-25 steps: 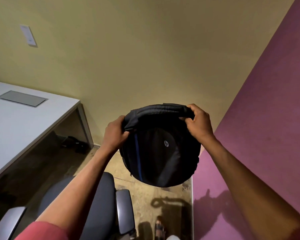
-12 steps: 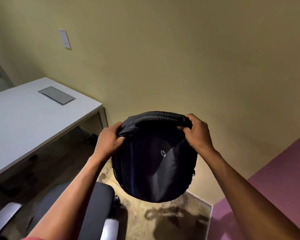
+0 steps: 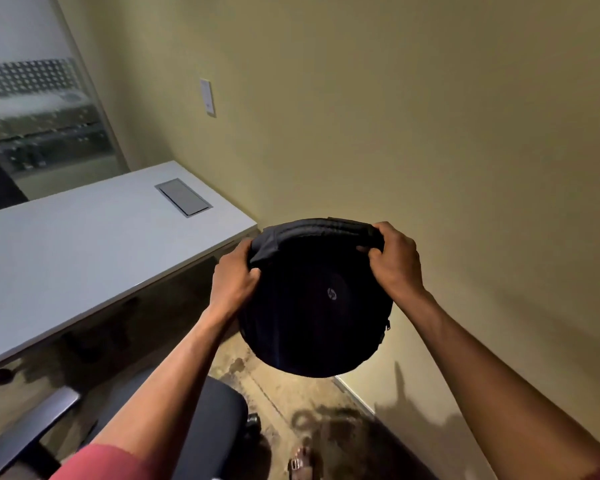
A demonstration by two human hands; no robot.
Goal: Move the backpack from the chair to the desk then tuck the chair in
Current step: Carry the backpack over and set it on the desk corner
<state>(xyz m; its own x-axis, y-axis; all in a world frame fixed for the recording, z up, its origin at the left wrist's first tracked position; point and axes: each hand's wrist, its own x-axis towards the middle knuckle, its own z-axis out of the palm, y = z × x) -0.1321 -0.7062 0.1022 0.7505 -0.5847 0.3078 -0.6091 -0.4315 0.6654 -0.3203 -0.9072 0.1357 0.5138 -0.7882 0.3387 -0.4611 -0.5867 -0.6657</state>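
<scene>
Backpack: black, rounded, small pale logo on the face toward the camera; held in the air in front of the tan wall, off the chair and off the table, hanging past the table's right corner and above the floor.
Left hand: clamped on the left end of the backpack's padded top edge; fingers curled narrow around the fabric, thumb on the near side.
Right hand: clamped on the right end of the same top edge; fingers wrapped over the padding, holding the backpack.
Table: white top, lower left of the backpack; long front edge running from the left border up to the right corner, that corner just beside the left hand.
Grey hatch: rectangular, set flush in the table top near the far edge, toward the right corner.
Chair: dark seat at the bottom, below the left forearm, apart from the table's front edge; one grey armrest at lower left.
Wall plate: pale, upright, on the tan wall above the table's far edge.
Glass partition: behind the table's left part, blurred shapes beyond.
Floor: mottled brown, shadow under the backpack; a sandalled foot at the bottom edge.
Sleeve: red, on the left arm, bottom border.
</scene>
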